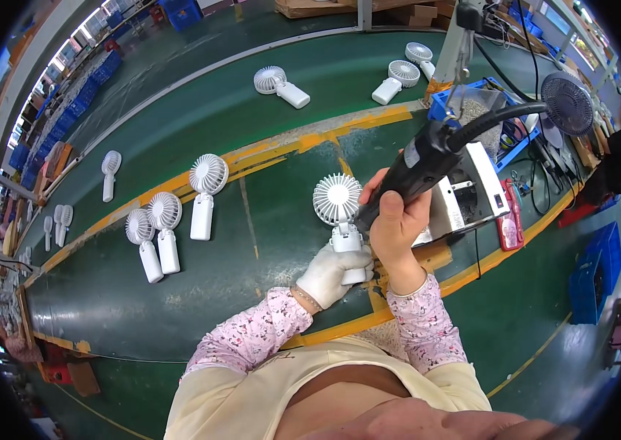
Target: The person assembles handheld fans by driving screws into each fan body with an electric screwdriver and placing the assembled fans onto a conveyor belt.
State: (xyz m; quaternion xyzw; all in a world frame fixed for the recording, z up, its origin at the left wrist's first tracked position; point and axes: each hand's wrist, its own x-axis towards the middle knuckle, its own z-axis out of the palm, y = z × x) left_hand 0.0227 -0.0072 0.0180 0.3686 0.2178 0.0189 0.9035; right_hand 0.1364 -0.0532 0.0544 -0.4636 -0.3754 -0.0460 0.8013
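My left hand [329,277], in a white glove, is closed round the handle of a white handheld fan [345,240], its round caged head pointing away from me. Bare and wrapped round a black electric screwdriver [413,167], my right hand [400,220] tilts the tool down toward the fan's neck. The tool's tip is at or close to the fan; whether it touches I cannot tell. A black cable runs from the tool's top to the upper right. Left of my hands lie more white fans: a single one [208,176] and an overlapping pair [160,211].
Beyond the yellow tape line, further fans [271,79] lie on the green belt. To the right of my hands stands a silver-and-black box-shaped device [477,192], beside a red tool or case [510,213]. A blue bin [490,92] and a dark desk fan [567,104] are behind it.
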